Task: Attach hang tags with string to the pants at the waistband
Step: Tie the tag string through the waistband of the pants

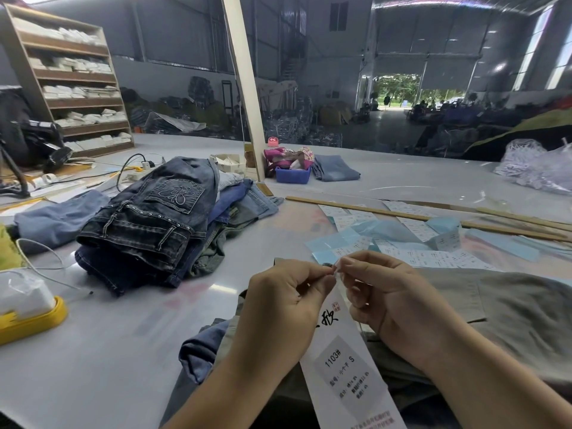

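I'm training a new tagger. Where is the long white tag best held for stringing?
Probably at its top end, pinched from both sides as the left hand and right hand do: the tag is a long strip, so its body hangs clear.

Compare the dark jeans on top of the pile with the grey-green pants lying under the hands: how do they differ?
The dark jeans are blue-black denim with studs and an embroidered pocket; the grey-green pants are plain. The jeans lie folded on a pile; the pants lie spread flat under the hands. Both rest on the table.
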A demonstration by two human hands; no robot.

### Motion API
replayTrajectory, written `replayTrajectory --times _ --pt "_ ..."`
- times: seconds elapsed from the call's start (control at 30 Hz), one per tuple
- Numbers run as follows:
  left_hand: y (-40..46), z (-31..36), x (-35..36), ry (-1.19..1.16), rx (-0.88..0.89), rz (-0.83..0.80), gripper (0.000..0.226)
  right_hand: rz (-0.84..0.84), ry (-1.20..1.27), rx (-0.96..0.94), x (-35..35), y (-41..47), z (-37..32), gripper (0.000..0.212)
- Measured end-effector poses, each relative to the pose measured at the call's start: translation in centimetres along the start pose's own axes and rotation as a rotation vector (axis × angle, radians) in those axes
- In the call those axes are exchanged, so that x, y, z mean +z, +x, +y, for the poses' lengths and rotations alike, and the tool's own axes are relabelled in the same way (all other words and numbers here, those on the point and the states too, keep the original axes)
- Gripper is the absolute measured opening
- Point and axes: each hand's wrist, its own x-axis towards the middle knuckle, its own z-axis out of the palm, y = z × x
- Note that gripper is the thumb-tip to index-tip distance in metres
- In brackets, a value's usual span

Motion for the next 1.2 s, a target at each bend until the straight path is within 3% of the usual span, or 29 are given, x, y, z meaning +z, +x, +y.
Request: replayTrajectory --times 0.47,0.73,1.2 --pt "0.2 0.4 -0.6 0.095 0.073 0.026 0.023 -0.017 -0.128 -0.115 0.1 0.1 0.5 0.016" --pt "0.2 0.1 -0.6 0.081 0.078 -0.001 0.013 -0.043 -0.176 -0.114 0.1 0.2 0.6 0.017" --pt "0.6 -1.1 -1.4 0.05 0.097 -0.116 0.038 -0.107 -0.319 -0.044 0.4 0.3 0.4 0.012"
